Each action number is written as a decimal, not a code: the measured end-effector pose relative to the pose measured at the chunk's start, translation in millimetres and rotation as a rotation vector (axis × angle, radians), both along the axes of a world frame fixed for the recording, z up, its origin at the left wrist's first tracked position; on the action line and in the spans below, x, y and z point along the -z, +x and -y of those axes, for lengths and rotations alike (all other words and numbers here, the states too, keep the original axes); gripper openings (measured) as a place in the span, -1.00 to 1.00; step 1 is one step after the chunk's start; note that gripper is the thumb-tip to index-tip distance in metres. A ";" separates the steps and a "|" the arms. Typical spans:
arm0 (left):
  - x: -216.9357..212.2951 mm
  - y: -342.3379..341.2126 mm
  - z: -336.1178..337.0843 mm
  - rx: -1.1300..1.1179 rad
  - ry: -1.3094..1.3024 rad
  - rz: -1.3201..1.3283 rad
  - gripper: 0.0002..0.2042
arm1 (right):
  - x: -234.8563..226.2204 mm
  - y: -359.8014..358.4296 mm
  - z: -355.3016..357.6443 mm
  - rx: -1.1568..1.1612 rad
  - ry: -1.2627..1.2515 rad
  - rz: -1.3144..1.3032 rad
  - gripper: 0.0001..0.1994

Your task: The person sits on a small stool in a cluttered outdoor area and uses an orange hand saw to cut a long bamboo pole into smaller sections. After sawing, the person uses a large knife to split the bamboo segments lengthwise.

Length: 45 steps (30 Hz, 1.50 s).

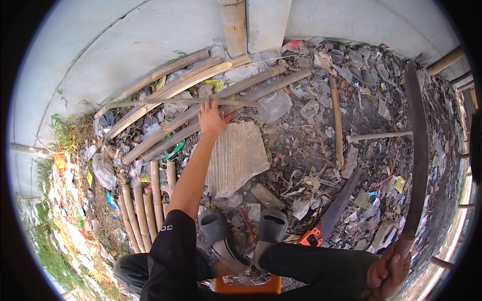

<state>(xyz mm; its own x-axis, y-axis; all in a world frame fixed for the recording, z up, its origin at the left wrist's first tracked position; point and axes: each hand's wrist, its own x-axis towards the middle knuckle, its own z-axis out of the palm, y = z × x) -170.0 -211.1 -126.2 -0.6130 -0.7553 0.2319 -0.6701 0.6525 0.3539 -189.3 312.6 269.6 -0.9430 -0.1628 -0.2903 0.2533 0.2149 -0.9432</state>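
Note:
My left hand (211, 119) reaches forward with its fingers spread over a thin bamboo strip (165, 101) and the split bamboo poles beneath it. Its thumb lies off to the right, and the undersides of the fingers are hidden. The strip rests across the longer bamboo poles (173, 123). At the lower right, my right hand (390, 271) is closed round the handle of a machete (417, 155). The long dark blade points up and away from me. Just right of my left forearm lies a rough, grooved concrete slab (236, 158).
A handsaw (329, 215) with an orange handle lies right of my feet. Several short bamboo pieces (141, 215) lie at the left. A bamboo stick (336, 123) and a hammer-like tool (379, 136) lie at the right. Litter covers the ground below a pale wall (125, 50).

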 end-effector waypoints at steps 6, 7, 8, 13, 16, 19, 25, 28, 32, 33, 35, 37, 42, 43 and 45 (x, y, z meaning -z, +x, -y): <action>42.4 -5.8 74.1 0.135 -0.383 0.384 -0.54 | -5.7 -13.9 -13.3 -0.091 -0.080 0.147 -0.67; 39.5 -7.4 75.5 0.207 -0.491 0.289 -0.56 | -1.3 -15.3 -11.4 -0.080 -0.085 0.119 -0.69; 30.5 -18.6 63.6 0.278 -0.497 0.257 -0.56 | 2.1 -16.8 -11.9 -0.073 -0.092 0.097 -0.70; -93.6 -87.2 -30.4 0.613 -0.411 0.015 -0.52 | 8.0 -21.3 -19.8 -0.123 -0.178 0.049 -0.71; -168.4 -140.1 -130.0 0.736 -0.225 -0.185 -0.69 | 1.5 -17.9 -15.8 -0.155 -0.198 0.003 -0.71; -229.4 -224.1 -241.3 0.843 0.013 -0.237 -0.60 | 2.0 -6.4 -9.5 -0.068 -0.269 -0.125 -0.72; -235.7 -235.7 -359.1 0.822 0.169 -0.733 -0.47 | -5.3 13.4 -16.1 -0.069 -0.611 0.047 -0.79; -181.8 -142.7 -340.1 0.816 0.303 -0.634 -0.44 | -1.6 24.1 -21.3 0.076 -0.028 -0.253 -0.77; -51.5 22.8 -260.6 0.356 0.212 -0.211 -0.31 | 0.4 -1.9 -24.7 -0.098 -0.231 -0.137 -0.71; -33.9 54.6 -245.1 0.277 0.173 -0.108 -0.27 | 1.5 -0.9 -26.2 -0.090 -0.230 -0.146 -0.71; -22.3 86.7 -224.3 0.287 0.107 0.053 -0.23 | 3.0 2.1 -29.1 -0.067 -0.236 -0.117 -0.70; -21.5 90.5 -207.3 0.306 0.034 0.119 -0.25 | 7.2 -0.7 -27.1 -0.058 -0.294 -0.075 -0.70; -33.9 60.4 -177.6 0.548 0.181 0.146 -0.39 | 3.3 2.4 -26.1 -0.094 -0.255 -0.079 -0.70; -35.8 57.3 -175.2 0.563 0.189 0.106 -0.44 | 2.4 2.0 -23.6 -0.105 -0.257 -0.079 -0.70; -35.9 59.3 -173.6 0.581 0.207 0.022 -0.54 | 3.1 1.6 -20.0 -0.121 -0.257 -0.075 -0.70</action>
